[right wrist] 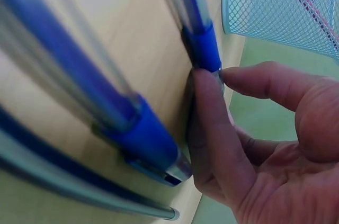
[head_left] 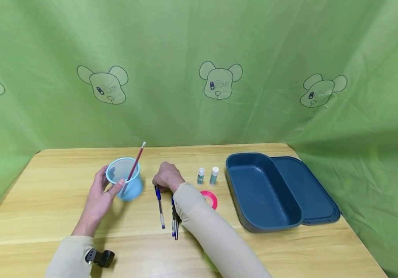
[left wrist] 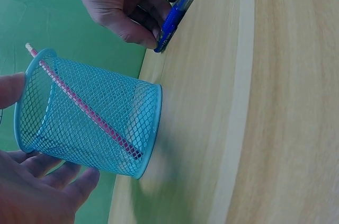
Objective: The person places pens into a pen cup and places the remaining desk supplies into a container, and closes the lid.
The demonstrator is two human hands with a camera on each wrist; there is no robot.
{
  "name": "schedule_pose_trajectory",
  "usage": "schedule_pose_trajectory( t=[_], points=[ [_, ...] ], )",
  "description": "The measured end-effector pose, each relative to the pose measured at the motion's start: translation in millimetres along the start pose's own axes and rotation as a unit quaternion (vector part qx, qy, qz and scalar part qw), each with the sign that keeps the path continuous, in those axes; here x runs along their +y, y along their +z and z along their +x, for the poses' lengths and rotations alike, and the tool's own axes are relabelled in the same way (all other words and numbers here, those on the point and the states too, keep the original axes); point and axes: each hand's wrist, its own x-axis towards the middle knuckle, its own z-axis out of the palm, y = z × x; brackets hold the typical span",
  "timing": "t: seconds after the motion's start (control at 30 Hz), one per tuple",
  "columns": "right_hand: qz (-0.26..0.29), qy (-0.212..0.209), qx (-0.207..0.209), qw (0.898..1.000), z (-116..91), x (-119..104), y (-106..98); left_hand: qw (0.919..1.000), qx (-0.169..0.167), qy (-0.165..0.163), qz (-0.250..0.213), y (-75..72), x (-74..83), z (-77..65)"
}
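My left hand (head_left: 98,199) holds the light blue mesh pen cup (head_left: 132,189) at its rim and side, thumb at the near rim. A dark red pencil (head_left: 137,160) with a white eraser leans inside it. Just right of the cup, my right hand (head_left: 167,177) pinches the blue end of a clear-barrelled pen (head_left: 160,212) between thumb and forefinger. That pen lies close to the tabletop, its other end pointing toward me. More pens (head_left: 175,229) lie beside it, partly hidden under my right forearm; the right wrist view shows one blue pen (right wrist: 143,134) close up.
Two small white-capped glue sticks (head_left: 214,176) stand right of my right hand. A pink tape roll (head_left: 212,199) is partly behind my sleeve. Farther right sits a dark blue box (head_left: 261,193), with its lid (head_left: 311,193) beside it. Something green (head_left: 210,263) shows under my right sleeve.
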Motion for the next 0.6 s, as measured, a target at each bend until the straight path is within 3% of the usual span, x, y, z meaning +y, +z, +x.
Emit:
schedule_pose_trajectory(
  t=[0.17,0.3,0.43,0.6],
  points=[
    [0.037,-0.010,-0.009,0.999,0.2,4.6,-6.4,1.0000,0.000,0.001,0.003,1.8,1.5,-0.7],
    [0.121,-0.005,-0.014,0.993,-0.7,10.6,-13.0,1.0000,0.005,0.001,0.005,2.2,2.7,-0.9],
    [0.221,-0.023,-0.013,0.975,-1.6,13.3,-17.9,1.0000,0.007,-0.001,0.006,1.4,2.8,-1.1],
    [0.317,-0.088,-0.010,0.944,-3.7,12.6,-25.2,0.9999,0.009,-0.002,0.008,1.0,2.3,-1.3]
  ],
)
